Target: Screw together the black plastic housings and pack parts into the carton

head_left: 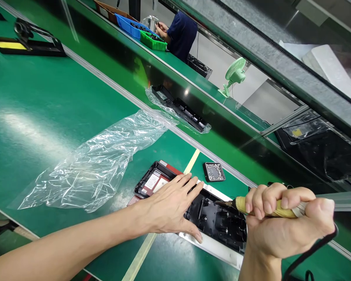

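A black plastic housing [206, 212] lies in a white frame [212, 246] on the green bench. My left hand [171, 207] rests across the housing with its fingers spread, the thumb on the near edge of the frame. In my right hand [283, 222] is a yellow-handled electric screwdriver [242, 203] with a black cord, my fingers wrapped round its grip. The screwdriver's tip points left, over the inside of the housing; whether it touches a screw cannot be made out. Beyond the housing sits a small black tray [214, 172] of tiny screws.
A clear plastic bag [105, 160] lies left of the housing. Another black part [178, 107] in plastic lies beyond the metal rail. Farther off are a blue bin [131, 26], a green bin [153, 41], a light-green fan [234, 74] and a co-worker in a dark sleeve [181, 33].
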A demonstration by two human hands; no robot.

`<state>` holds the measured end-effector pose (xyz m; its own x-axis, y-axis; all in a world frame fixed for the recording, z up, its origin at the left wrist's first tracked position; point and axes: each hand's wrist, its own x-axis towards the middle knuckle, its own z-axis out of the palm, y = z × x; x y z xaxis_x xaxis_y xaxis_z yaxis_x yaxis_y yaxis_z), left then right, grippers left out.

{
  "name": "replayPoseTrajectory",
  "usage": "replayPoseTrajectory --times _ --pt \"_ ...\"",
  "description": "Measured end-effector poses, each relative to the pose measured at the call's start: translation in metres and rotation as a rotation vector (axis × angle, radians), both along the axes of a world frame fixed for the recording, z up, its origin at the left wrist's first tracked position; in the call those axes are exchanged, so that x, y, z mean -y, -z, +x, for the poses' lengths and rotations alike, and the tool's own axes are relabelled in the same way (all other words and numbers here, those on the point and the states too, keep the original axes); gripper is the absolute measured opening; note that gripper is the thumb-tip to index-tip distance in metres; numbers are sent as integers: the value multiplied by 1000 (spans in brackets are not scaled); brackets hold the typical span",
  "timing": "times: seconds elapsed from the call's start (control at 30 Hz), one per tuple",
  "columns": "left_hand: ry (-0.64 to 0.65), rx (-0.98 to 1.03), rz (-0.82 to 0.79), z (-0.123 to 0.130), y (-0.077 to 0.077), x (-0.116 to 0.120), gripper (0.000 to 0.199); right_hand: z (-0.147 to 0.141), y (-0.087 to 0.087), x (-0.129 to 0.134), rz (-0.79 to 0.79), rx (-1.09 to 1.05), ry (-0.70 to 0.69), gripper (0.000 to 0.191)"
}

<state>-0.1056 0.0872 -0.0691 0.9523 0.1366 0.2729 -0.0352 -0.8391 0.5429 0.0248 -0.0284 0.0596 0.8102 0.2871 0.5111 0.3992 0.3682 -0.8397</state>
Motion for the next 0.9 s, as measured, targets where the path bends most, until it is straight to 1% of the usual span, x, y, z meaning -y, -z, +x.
replayPoseTrajectory --times 0.17,0.47,0.6,0.7,0.8,0.9 --pt "-5 -21 -1 0 -3 0 124 -3 3 -3 -6 -45 -48 35" --pt "-1 -53 -4 -2 -6 0 122 -4 7 -7 0 -39 -71 39" --pt "-10 -44 -8 -1 -7 1 122 -5 7 -7 -7 -45 -84 39" --pt "-11 -43 -1 -1 -6 2 122 -6 8 -8 -23 -46 -123 40" --pt "-10 -41 5 -1 -5 1 122 -7 11 -9 -32 -31 -164 43" --pt "-5 -26 14 -1 -4 0 122 -8 14 -9 -27 -33 -173 42"
